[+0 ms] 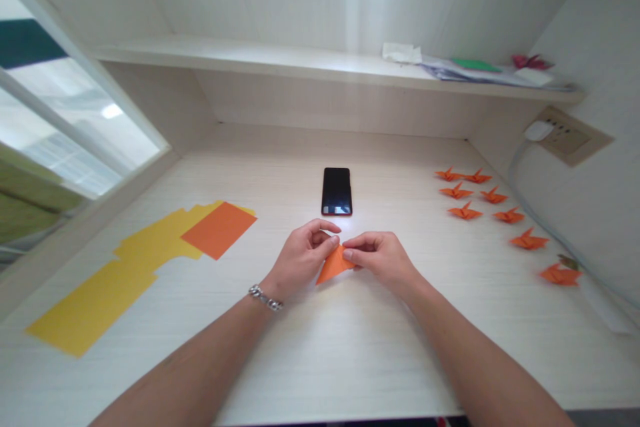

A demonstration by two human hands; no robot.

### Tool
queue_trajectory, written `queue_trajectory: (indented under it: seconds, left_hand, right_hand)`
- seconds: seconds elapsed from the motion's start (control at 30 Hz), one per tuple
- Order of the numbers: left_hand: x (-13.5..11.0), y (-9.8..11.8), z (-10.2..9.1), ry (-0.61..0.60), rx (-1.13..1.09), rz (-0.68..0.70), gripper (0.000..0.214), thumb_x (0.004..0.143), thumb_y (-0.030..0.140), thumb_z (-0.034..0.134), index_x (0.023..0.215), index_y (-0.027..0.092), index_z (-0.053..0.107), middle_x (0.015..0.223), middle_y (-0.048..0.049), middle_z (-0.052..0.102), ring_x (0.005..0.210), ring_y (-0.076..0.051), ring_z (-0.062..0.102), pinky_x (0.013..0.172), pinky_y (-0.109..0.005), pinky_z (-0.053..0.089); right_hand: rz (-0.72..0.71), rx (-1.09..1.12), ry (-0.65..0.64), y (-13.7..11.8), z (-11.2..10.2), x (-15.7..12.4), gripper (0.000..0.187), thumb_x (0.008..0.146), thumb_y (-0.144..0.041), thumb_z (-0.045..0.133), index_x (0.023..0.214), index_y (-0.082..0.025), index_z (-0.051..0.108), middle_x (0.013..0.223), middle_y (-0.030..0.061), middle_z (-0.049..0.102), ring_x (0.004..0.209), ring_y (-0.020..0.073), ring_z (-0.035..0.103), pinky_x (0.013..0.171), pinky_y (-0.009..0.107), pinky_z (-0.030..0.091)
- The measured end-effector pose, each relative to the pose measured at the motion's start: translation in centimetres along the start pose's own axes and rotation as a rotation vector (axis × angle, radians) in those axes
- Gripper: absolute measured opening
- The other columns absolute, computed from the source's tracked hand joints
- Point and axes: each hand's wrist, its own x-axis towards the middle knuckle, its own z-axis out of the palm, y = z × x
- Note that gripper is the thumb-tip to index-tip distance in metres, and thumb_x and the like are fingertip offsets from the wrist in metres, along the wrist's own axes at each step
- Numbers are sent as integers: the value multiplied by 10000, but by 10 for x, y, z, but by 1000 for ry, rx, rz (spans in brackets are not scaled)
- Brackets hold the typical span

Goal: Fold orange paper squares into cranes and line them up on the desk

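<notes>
Between my hands is a small folded piece of orange paper (334, 267), roughly triangular, with one point toward me. My left hand (305, 253) pinches its upper left edge with thumb and fingers. My right hand (377, 255) grips the upper right edge between thumb and forefinger. Part of the paper is hidden behind my fingers. A black phone (337, 191) lies flat just beyond my hands. To the left, an orange paper sheet (219, 230) rests on spread yellow paper sheets (100, 300).
Several folded orange paper cranes (465, 211) stand along the right side of the desk (280, 353). A white plug (539, 131) sits in the wall socket, its cable (545, 225) running down the right edge. Papers (465, 71) lie on the shelf (250, 57) above.
</notes>
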Motion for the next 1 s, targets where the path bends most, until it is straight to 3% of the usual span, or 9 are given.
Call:
queue_trajectory:
  seconds: [0.2, 0.37, 1.0]
  left_hand:
    - [-1, 1, -1, -92, -115, -57, 370, 716, 301, 735, 1019, 137, 602, 777, -56, 712, 724, -174, 671, 643, -267, 519]
    - [0, -1, -2, -70, -135, -86, 336, 677, 255, 759, 968, 130, 646, 837, -85, 739, 773, -200, 696, 714, -315, 549]
    - [-1, -1, 0, -4, -129, -51, 277, 722, 269, 735, 937, 136, 620, 752, -65, 724, 702, -178, 682, 651, -269, 527]
  right_hand:
    - [-7, 26, 29, -1, -1, 0, 289, 629, -348, 778, 820, -135, 740, 692, 54, 705, 615, 148, 627, 577, 275, 524]
    - [-13, 34, 19, 0, -3, 1, 300, 618, -368, 779, 813, -143, 744, 704, 55, 711, 623, 152, 633, 577, 283, 528]
    - [-41, -8, -8, 1, -1, 0, 224, 667, -297, 746, 826, -140, 753, 706, 56, 718, 606, 139, 620, 584, 273, 512]
